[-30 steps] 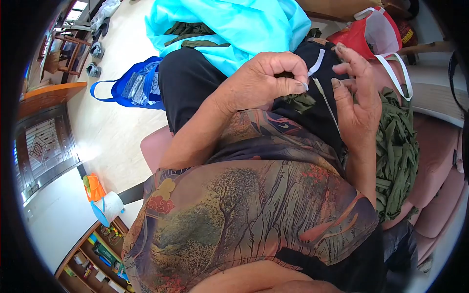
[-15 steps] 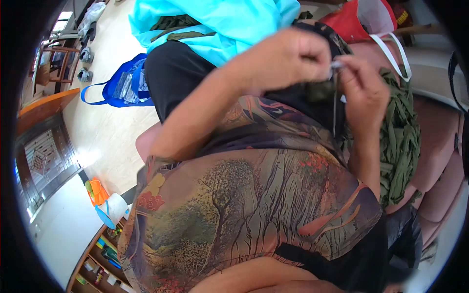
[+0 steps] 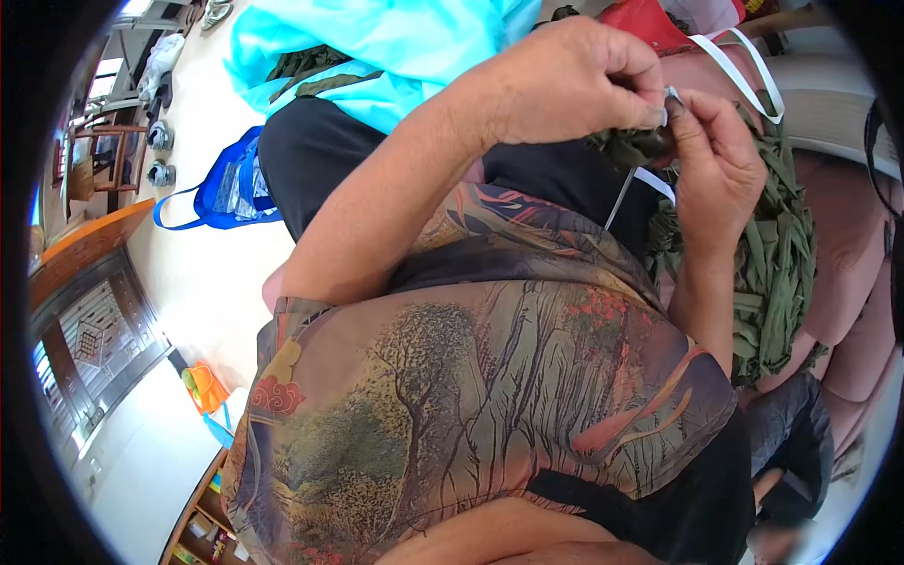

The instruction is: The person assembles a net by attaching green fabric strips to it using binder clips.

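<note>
Your L hand [image 3: 579, 83] & R hand [image 3: 718, 168] met at the fingertips, each grip pinching a small white piece [image 3: 663, 115]. Dk green cloth [image 3: 629, 149] hung just below, w/ a thin rod [image 3: 619, 200] slanting under it. Green heap [image 3: 777, 259] lay on pink sofa [image 3: 852, 282], your R.

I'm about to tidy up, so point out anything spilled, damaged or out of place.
Nothing looks spilled or damaged. Mildly untidy: the green cloth heaped loosely on the pink seat, and the blue bag sagging open on the floor.
</note>
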Available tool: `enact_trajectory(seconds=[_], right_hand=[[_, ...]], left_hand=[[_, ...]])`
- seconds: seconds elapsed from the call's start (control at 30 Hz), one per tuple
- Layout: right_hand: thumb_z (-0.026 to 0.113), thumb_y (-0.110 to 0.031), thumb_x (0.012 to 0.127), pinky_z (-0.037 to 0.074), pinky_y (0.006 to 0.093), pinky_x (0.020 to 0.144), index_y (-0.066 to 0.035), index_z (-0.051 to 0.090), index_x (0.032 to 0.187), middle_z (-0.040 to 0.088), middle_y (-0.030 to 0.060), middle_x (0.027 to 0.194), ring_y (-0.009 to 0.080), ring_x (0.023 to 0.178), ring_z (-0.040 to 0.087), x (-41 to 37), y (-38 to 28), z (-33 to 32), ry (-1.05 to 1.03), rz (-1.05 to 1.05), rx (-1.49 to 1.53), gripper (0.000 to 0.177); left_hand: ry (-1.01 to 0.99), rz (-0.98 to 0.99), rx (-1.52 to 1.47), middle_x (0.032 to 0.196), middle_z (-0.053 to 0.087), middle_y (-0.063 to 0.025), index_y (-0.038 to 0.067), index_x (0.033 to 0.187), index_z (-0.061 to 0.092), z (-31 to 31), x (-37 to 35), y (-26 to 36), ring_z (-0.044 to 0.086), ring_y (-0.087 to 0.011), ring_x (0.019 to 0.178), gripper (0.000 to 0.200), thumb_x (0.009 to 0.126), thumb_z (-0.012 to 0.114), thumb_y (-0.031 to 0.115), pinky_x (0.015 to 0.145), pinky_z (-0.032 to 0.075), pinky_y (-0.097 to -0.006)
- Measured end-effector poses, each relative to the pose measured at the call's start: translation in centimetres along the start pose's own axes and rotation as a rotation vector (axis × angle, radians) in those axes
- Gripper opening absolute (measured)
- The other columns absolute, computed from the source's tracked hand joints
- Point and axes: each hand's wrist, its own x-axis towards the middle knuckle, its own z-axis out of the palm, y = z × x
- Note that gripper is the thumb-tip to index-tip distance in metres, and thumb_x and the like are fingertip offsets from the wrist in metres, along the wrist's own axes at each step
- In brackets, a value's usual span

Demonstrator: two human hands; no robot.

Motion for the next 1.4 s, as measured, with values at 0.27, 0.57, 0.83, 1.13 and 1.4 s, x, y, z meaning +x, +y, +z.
enact_trajectory(seconds=[0.27, 0.57, 0.83, 1.13, 1.4], right_hand=[[0.067, -0.003, 0.087, 0.047, 0.0259, 0.059, -0.002, 0.066, 0.094, 0.062, 0.0070, 0.072, 0.0128, 0.062, 0.058, -1.1, 0.5, -1.6, 0.020, -0.178, -0.385, 0.007], [0.062, -0.003, 0.090, 0.051, 0.0246, 0.066, -0.001, 0.065, 0.100, 0.068, 0.0058, 0.086, 0.0106, 0.073, 0.063, -4.2, 3.1, -2.2, -0.113, 0.315, -0.087, 0.010], [0.055, -0.019, 0.099, 0.041, 0.0235, 0.090, 0.002, 0.064, 0.109, 0.063, 0.0015, 0.102, 0.0077, 0.100, 0.055, -0.7, 2.1, -0.8, -0.189, 0.205, 0.322, 0.024], [0.058, -0.015, 0.097, 0.044, 0.0203, 0.081, 0.000, 0.063, 0.103, 0.062, -0.0012, 0.093, 0.0055, 0.087, 0.055, -0.8, 1.4, 0.3, -0.243, 0.205, 0.377, 0.017], [0.071, -0.015, 0.087, 0.047, 0.0239, 0.081, -0.002, 0.061, 0.107, 0.062, 0.0011, 0.097, 0.0090, 0.091, 0.058, 0.6, 0.2, -0.1, -0.200, 0.422, 0.482, 0.026]], left_hand=[[-0.079, -0.006, -0.057, 0.079, 0.063, 0.0014, 0.001, 0.088, 0.065, 1.7, -0.1, -0.6, 0.057, -0.0067, 0.078, 0.007, 0.084, 0.069, 0.005, 0.073, 0.048, -0.0231], [-0.120, -0.120, -0.112, 0.076, 0.063, -0.0005, 0.002, 0.087, 0.064, 3.0, -1.3, -2.3, 0.057, -0.0069, 0.075, 0.006, 0.084, 0.068, 0.006, 0.069, 0.048, -0.0238], [0.025, 0.012, -0.606, 0.095, 0.066, -0.0058, 0.006, 0.088, 0.064, 1.1, -1.2, -1.0, 0.059, -0.0143, 0.097, 0.009, 0.086, 0.070, 0.013, 0.088, 0.046, -0.0275], [0.179, -0.029, -0.597, 0.107, 0.066, -0.0094, 0.005, 0.088, 0.064, 0.1, -2.9, -1.8, 0.059, -0.0146, 0.097, 0.009, 0.087, 0.069, 0.013, 0.091, 0.046, -0.0286], [0.284, 0.067, -0.345, 0.112, 0.064, -0.0085, 0.002, 0.087, 0.066, 0.0, -2.7, -1.8, 0.057, -0.0140, 0.100, 0.004, 0.085, 0.068, 0.006, 0.094, 0.044, -0.0282]])
